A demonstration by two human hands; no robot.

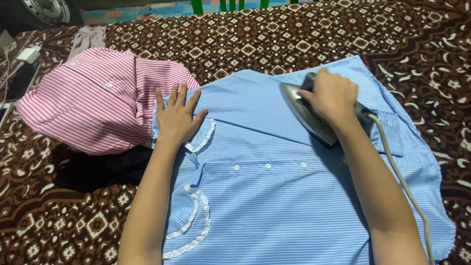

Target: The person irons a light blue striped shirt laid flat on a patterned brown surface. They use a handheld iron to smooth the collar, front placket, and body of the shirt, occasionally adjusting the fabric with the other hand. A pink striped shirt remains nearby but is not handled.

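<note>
Blue striped shirt (274,196) lies flat on a brown patterned cloth (294,34), just right of a pink striped shirt (98,103). The right hand (333,95) grips an iron (314,115) on the shirt's upper part; the left hand (177,118) presses flat, fingers spread, by its lace trim (194,221). Lingering heat could scorch fabric; the cord (402,181) might drag creases.

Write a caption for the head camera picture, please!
Right hand presses an iron on a blue striped shirt; left hand flattens it.
</note>
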